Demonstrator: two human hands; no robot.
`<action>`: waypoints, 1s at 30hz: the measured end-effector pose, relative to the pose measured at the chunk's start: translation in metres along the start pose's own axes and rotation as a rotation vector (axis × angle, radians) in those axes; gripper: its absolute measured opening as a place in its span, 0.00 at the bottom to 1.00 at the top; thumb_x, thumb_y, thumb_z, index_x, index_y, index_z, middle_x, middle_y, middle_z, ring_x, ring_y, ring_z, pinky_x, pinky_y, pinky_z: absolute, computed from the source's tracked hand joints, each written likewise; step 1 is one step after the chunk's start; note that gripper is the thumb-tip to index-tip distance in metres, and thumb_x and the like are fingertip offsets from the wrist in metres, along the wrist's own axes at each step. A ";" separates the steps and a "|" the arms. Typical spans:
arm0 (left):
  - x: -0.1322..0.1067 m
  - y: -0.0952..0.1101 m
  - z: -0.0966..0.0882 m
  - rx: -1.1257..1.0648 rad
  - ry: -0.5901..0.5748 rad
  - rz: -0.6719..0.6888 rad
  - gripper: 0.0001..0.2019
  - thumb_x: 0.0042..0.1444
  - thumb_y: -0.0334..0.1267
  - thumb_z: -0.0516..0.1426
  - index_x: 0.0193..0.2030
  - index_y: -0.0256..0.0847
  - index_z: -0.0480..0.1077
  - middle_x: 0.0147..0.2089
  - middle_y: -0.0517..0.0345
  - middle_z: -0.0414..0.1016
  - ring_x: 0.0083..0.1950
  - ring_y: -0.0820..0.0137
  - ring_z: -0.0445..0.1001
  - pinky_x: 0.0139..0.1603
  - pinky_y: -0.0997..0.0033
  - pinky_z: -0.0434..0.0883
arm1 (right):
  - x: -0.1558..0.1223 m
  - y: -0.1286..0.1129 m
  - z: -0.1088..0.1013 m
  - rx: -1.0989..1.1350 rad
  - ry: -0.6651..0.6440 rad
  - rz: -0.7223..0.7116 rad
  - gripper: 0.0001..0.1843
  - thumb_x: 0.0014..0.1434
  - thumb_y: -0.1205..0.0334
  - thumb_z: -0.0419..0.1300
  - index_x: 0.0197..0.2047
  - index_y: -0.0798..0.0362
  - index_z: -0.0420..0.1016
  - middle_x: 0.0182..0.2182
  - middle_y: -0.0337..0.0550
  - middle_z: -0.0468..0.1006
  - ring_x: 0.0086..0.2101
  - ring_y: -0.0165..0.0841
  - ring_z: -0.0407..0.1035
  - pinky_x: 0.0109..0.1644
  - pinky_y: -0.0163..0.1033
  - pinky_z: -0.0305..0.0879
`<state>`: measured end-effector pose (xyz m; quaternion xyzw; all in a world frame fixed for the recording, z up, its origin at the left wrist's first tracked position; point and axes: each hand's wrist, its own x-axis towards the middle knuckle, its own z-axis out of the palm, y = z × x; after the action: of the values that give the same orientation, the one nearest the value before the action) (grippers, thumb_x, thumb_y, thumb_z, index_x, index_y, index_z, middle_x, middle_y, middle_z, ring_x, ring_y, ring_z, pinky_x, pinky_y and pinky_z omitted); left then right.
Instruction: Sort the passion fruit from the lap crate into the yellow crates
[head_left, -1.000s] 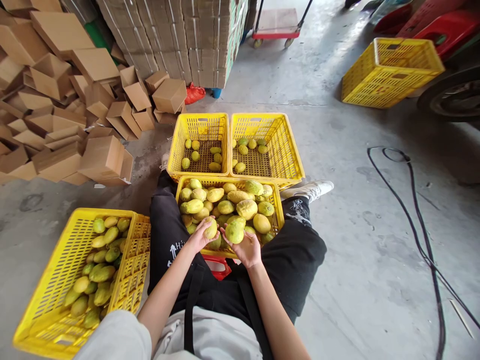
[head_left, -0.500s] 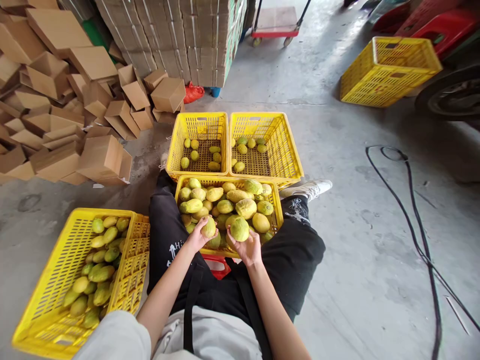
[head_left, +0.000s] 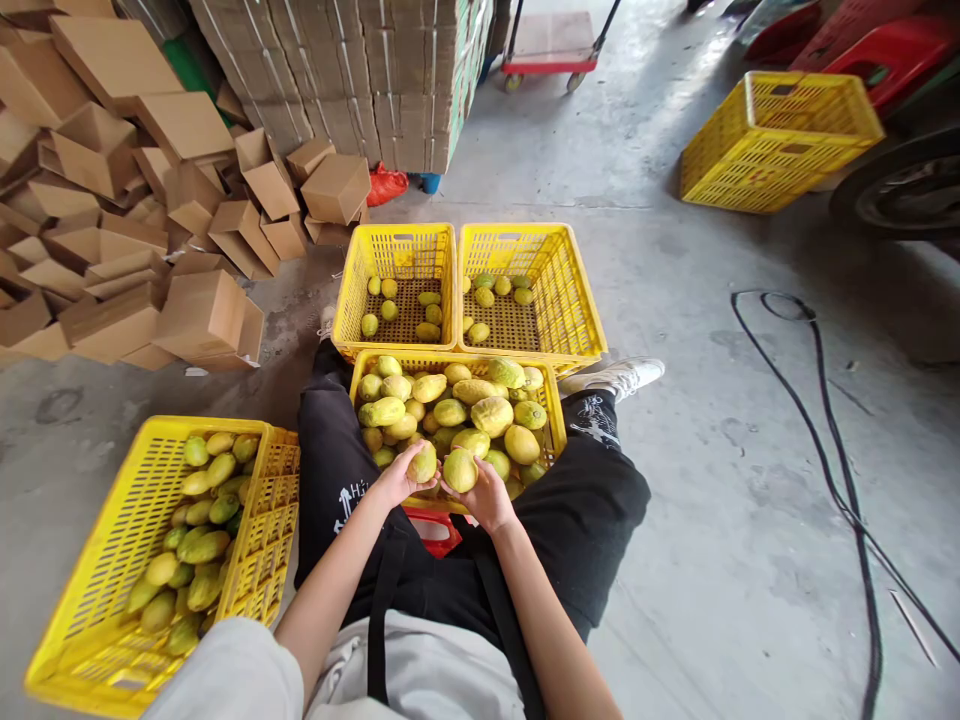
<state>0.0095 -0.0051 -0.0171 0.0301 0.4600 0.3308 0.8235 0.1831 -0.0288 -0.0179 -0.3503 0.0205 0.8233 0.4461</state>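
Observation:
I sit with a yellow crate (head_left: 555,415) full of yellow-green fruit between my knees. My left hand (head_left: 396,480) is closed round one fruit (head_left: 423,463) at the crate's near edge. Right beside it, my right hand (head_left: 486,495) grips a rounder fruit (head_left: 460,469) from below. The two fruits almost touch. Beyond this crate stand two more yellow crates, the left one (head_left: 352,290) and the right one (head_left: 581,300), each with several small fruits on its floor.
Another yellow crate (head_left: 90,580) of greener fruit sits on the floor at my left. Loose cardboard boxes (head_left: 112,250) pile up at far left, stacked cartons (head_left: 360,80) behind. An empty yellow crate (head_left: 780,140) and a black cable (head_left: 840,470) lie at right.
Both hands drew the two fruits closer together and slightly toward me; the right hand's fruit shifted left and down. Crates stayed put.

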 end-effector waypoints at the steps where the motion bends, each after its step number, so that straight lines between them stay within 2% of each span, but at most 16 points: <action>1: 0.000 0.000 0.000 -0.031 -0.008 0.002 0.17 0.54 0.47 0.56 0.39 0.33 0.70 0.32 0.49 0.75 0.29 0.68 0.75 0.30 0.68 0.73 | 0.000 0.000 0.000 0.012 -0.014 -0.004 0.17 0.54 0.57 0.57 0.48 0.49 0.70 0.39 0.43 0.80 0.44 0.41 0.73 0.49 0.53 0.69; 4: 0.002 0.001 -0.002 -0.129 -0.032 0.020 0.17 0.56 0.46 0.53 0.41 0.32 0.70 0.34 0.46 0.76 0.32 0.65 0.75 0.34 0.65 0.73 | -0.001 -0.002 -0.002 0.045 -0.045 -0.013 0.20 0.51 0.59 0.57 0.49 0.50 0.69 0.42 0.45 0.79 0.46 0.42 0.72 0.49 0.55 0.69; 8: 0.003 0.002 -0.003 -0.176 -0.041 0.043 0.15 0.55 0.43 0.55 0.42 0.32 0.69 0.38 0.44 0.76 0.38 0.62 0.76 0.40 0.62 0.73 | -0.001 -0.004 -0.003 0.070 -0.057 -0.019 0.21 0.50 0.59 0.56 0.49 0.50 0.69 0.43 0.45 0.79 0.46 0.43 0.72 0.49 0.55 0.69; 10: 0.002 0.003 -0.003 -0.183 -0.044 0.058 0.14 0.54 0.43 0.57 0.43 0.35 0.68 0.40 0.45 0.75 0.39 0.63 0.76 0.38 0.65 0.72 | -0.002 -0.004 -0.003 0.072 -0.054 -0.044 0.20 0.51 0.59 0.57 0.49 0.50 0.69 0.41 0.45 0.80 0.45 0.43 0.73 0.48 0.55 0.70; 15: -0.003 0.004 -0.003 -0.161 -0.097 0.041 0.12 0.51 0.44 0.59 0.37 0.38 0.67 0.33 0.54 0.73 0.27 0.73 0.72 0.22 0.78 0.66 | -0.004 -0.005 -0.004 0.069 -0.041 -0.063 0.20 0.52 0.54 0.60 0.47 0.53 0.70 0.35 0.44 0.81 0.36 0.38 0.76 0.40 0.45 0.74; 18: -0.005 0.004 -0.002 -0.076 -0.121 0.027 0.14 0.51 0.44 0.58 0.40 0.37 0.68 0.33 0.54 0.72 0.27 0.73 0.72 0.22 0.77 0.66 | -0.003 -0.003 -0.007 0.020 -0.008 -0.037 0.17 0.53 0.55 0.60 0.45 0.54 0.72 0.34 0.45 0.80 0.33 0.36 0.76 0.36 0.40 0.75; 22: -0.004 0.002 0.000 0.043 -0.126 0.001 0.13 0.51 0.42 0.58 0.40 0.35 0.69 0.31 0.54 0.72 0.26 0.71 0.73 0.24 0.75 0.68 | 0.003 0.002 -0.012 -0.033 0.020 -0.004 0.13 0.55 0.61 0.59 0.45 0.51 0.72 0.34 0.43 0.81 0.33 0.35 0.76 0.33 0.40 0.76; 30: -0.003 0.000 0.000 0.046 -0.106 -0.028 0.11 0.50 0.40 0.57 0.38 0.36 0.68 0.30 0.55 0.72 0.25 0.71 0.72 0.23 0.73 0.67 | 0.004 0.004 -0.012 -0.039 0.011 -0.018 0.10 0.57 0.61 0.57 0.43 0.48 0.72 0.35 0.40 0.80 0.35 0.34 0.76 0.33 0.39 0.76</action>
<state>0.0084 -0.0070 -0.0156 0.0601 0.4235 0.3066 0.8503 0.1855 -0.0331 -0.0306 -0.3634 0.0037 0.8177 0.4465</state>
